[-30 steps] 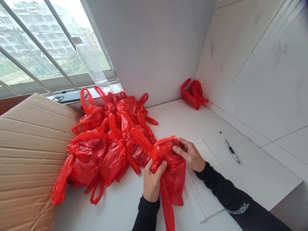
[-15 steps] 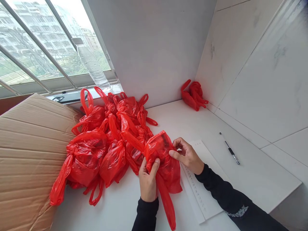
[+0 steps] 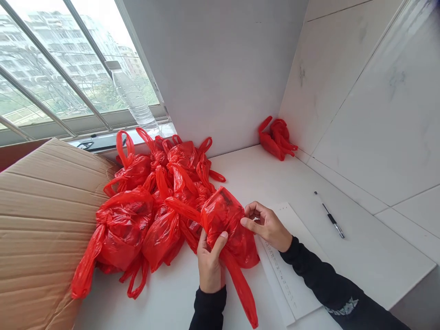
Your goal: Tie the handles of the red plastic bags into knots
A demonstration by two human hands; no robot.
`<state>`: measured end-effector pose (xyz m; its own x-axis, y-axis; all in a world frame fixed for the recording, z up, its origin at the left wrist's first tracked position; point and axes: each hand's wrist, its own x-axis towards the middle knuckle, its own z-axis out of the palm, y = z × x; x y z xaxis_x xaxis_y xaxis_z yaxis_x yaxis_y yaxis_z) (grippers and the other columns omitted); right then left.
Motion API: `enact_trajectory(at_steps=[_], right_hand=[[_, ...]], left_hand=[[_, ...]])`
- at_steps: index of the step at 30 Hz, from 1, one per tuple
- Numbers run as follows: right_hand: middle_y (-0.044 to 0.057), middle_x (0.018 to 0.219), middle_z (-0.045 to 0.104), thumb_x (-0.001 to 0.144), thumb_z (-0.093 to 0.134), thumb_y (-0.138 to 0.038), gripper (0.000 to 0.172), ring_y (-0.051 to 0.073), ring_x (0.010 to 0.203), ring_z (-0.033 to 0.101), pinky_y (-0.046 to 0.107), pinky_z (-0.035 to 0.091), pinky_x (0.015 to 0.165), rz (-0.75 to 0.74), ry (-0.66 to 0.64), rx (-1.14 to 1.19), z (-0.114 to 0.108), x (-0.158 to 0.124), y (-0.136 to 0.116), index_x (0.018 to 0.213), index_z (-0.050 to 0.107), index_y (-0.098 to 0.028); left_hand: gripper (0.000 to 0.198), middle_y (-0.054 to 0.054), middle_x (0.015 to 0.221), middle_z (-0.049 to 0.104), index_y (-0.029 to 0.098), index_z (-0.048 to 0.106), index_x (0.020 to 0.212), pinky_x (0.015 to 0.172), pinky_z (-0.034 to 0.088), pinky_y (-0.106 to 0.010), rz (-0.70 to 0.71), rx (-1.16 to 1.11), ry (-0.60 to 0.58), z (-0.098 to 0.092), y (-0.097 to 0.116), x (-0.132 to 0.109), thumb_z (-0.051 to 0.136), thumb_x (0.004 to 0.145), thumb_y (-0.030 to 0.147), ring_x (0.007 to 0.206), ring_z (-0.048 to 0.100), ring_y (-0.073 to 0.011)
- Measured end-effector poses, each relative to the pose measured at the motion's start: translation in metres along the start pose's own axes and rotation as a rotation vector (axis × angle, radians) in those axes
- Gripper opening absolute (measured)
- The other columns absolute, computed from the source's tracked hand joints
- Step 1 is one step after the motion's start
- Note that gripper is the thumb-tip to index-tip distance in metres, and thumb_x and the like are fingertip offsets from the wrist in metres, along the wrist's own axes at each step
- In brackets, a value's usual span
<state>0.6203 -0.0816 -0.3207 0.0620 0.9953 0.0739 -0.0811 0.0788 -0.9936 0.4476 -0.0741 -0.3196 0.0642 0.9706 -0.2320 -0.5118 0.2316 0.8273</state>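
Note:
A red plastic bag [image 3: 225, 215] is held above the table in front of me, its long handles trailing to the left and down toward me. My left hand [image 3: 210, 261] grips its near left side, thumb on top and fingers underneath. At its right edge, my right hand [image 3: 266, 224] pinches the film between thumb and curled fingers. Something dark shows through the bag, too unclear to name. Just left lies a heap of knotted red plastic bags [image 3: 125, 224], each bulging with hidden contents. Beneath my right hand is a paper pad [image 3: 302, 270] with handwritten rows.
A pen [image 3: 330, 216] lies on the white table [image 3: 371, 261] at the right. Another crumpled red bag [image 3: 278, 140] sits in the back corner. Left stands a cardboard box [image 3: 44, 220]. A clear bottle [image 3: 134, 96] and a dark flat object [image 3: 99, 143] are on the barred window's sill.
The held bag has shifted slightly left, and its lower part has swung a little up and right. Both hands keep their grip. The whole view has dipped slightly.

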Motion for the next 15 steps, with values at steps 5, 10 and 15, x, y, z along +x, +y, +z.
enact_trajectory(at_steps=[5,10,15], right_hand=[[-0.001,0.088,0.056,0.083,0.074,-0.041,0.030,0.014,0.078,0.052,0.025,0.043,0.064,0.035,0.000,0.045,-0.001,0.001,0.001,0.101,0.058,-0.023],[-0.001,0.083,0.056,0.082,0.075,-0.038,0.024,0.013,0.075,0.050,0.026,0.042,0.066,0.010,-0.093,0.018,-0.001,0.000,-0.002,0.091,0.061,-0.021],[0.000,0.082,0.056,0.087,0.068,-0.040,0.021,0.015,0.077,0.051,0.028,0.043,0.068,-0.025,-0.053,-0.043,0.000,-0.002,-0.003,0.086,0.060,-0.021]], left_hand=[[0.045,-0.004,0.100,0.073,0.020,0.067,0.110,0.093,0.052,-0.034,0.029,0.045,-0.014,0.001,-0.002,-0.001,0.084,0.069,0.026,0.097,0.069,-0.0226],[0.039,-0.004,0.096,0.072,0.020,0.067,0.107,0.086,0.053,-0.031,0.060,0.098,-0.047,-0.008,-0.010,0.005,0.081,0.072,0.028,0.090,0.068,-0.0199],[0.038,-0.002,0.093,0.072,0.020,0.068,0.105,0.085,0.053,-0.029,0.048,0.104,-0.040,-0.008,-0.009,0.005,0.082,0.071,0.029,0.086,0.068,-0.0180]])
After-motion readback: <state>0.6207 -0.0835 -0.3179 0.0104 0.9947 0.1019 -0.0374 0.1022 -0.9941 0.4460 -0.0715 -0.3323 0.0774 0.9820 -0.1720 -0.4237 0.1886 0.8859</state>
